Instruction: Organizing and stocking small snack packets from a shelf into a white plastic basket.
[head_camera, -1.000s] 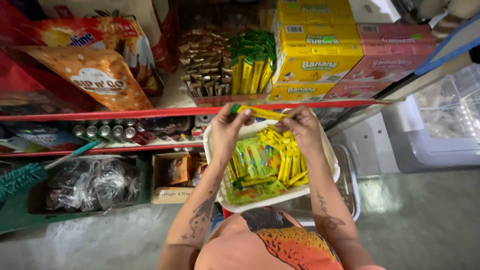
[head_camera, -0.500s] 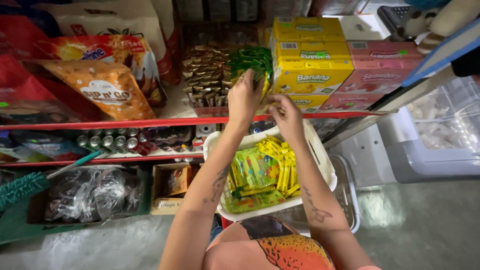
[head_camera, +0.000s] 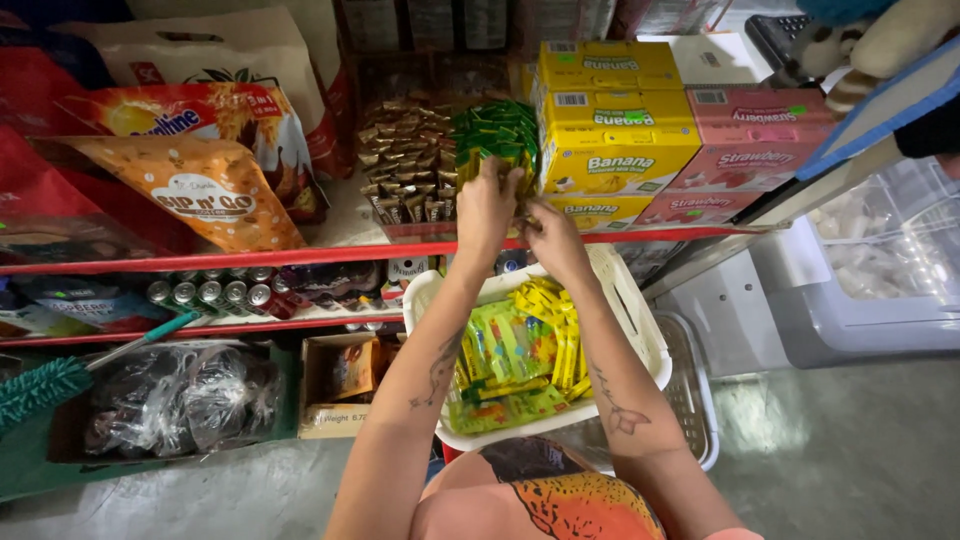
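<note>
Both my hands are up at the shelf, at a row of green and yellow stick sachets (head_camera: 500, 135). My left hand (head_camera: 487, 205) is closed on sachets at the front of that row. Just to its right, my right hand (head_camera: 545, 235) pinches the lower ends of the same sachets. Below my arms a white plastic basket (head_camera: 630, 310) rests on my lap, filled with several yellow sticks and green packets (head_camera: 515, 350). What exactly each hand grips is partly hidden by the fingers.
Brown sachets (head_camera: 405, 160) stand left of the green ones, yellow boxes (head_camera: 610, 130) and pink boxes (head_camera: 755, 135) to the right. Large snack bags (head_camera: 200, 180) fill the left shelf. Cans (head_camera: 215, 290) line the lower shelf. A clear bin (head_camera: 880, 270) stands right.
A second ago both hands held one yellow-green stick over the basket. They carried it up to the shelf and now press it into the green sachet row.
</note>
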